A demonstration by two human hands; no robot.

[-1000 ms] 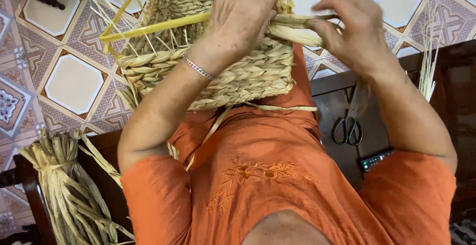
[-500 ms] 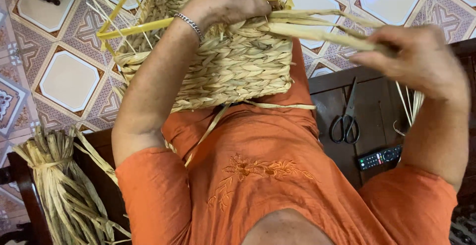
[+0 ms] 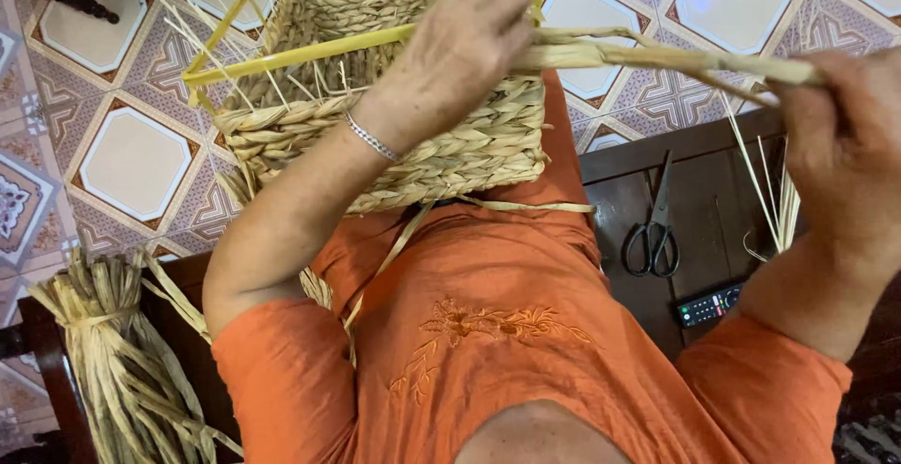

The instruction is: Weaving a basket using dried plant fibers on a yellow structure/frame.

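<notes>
A woven basket (image 3: 394,79) of pale, twisted straw-coloured fibre sits on the person's lap against the orange tunic (image 3: 488,333), its walls built of thick braided rows and its open top ringed by a bright yellow frame strip (image 3: 291,54) with loose thin ends poking out. The left hand (image 3: 465,37) lies palm-down over the basket's upper right rim, fingers curled and pressing on the weave where a long strand (image 3: 657,56) leaves it; a thin silver bracelet (image 3: 373,138) circles that wrist, and the forearm slants down-left from the basket. The right hand (image 3: 845,145) is well to the right of the basket, closed in a fist around the far end of that strand — the strand runs taut and nearly level between the two hands. Right of the basket and below the strand, black-handled scissors (image 3: 652,225) lie on a dark wooden bench (image 3: 713,182), with a small black remote control (image 3: 710,305) just below them. Down-left of the basket stands a tied bundle of dried fibre (image 3: 113,361) — beyond it, a patterned tile floor (image 3: 131,159).
</notes>
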